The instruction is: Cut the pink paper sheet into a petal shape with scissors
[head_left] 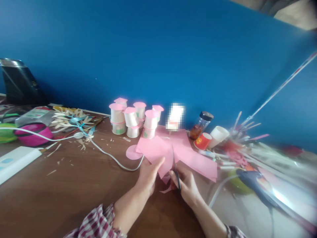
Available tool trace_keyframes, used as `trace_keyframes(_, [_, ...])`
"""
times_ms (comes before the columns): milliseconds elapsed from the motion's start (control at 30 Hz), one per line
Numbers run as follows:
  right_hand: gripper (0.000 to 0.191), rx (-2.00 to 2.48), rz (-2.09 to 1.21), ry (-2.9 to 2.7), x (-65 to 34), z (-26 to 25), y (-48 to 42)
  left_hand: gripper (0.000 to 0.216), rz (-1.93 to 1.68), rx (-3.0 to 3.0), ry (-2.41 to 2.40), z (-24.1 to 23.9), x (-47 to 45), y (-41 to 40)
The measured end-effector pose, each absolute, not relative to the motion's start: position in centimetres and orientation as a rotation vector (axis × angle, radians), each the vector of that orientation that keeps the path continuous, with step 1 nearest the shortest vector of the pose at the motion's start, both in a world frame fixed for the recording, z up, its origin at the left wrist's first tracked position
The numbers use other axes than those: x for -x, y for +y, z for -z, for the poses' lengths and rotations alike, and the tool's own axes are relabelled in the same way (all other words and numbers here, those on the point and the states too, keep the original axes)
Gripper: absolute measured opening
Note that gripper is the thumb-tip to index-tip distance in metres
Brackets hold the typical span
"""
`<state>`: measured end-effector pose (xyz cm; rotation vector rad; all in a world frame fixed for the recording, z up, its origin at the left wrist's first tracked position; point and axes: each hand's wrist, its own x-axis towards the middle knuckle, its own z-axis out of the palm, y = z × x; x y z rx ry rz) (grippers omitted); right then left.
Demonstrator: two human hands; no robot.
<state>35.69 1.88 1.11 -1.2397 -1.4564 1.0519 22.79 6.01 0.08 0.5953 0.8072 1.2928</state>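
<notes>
My left hand [150,175] grips a sheet of pink paper [156,150], thumb on top and fingers beneath. In my right hand [186,185] is a pair of scissors [176,173] with dark handles, its blades pointing away from me at the right edge of that sheet. Curved pink offcuts hang or lie just below the paper, between my hands. Under and behind the held sheet lie more pink sheets [198,162]. A pink paper disc [134,152] rests on the table left of them.
Stacked white paper cups [118,116] with pink paper tops stand at the back. Right of a blurred-out bright object are a dark-lidded jar [201,124], a red cup [203,141] and a white cup [219,135]. A glue gun [260,186] lies at right; a white cable [116,158] crosses the left.
</notes>
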Motion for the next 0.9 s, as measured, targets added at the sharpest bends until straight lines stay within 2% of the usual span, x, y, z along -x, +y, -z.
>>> trace_keyframes(267, [0.020,1.228,-1.062,-1.456,-35.8,-1.1,2.0,0.043,-1.285,-0.603,0.811,-0.1,-22.7,6.2])
trace_keyframes(900, [0.021,1.273,-1.051,-1.481,-35.7,-1.4,2.0,0.043,-1.286,-0.558,0.814,-0.9,-22.7,6.0])
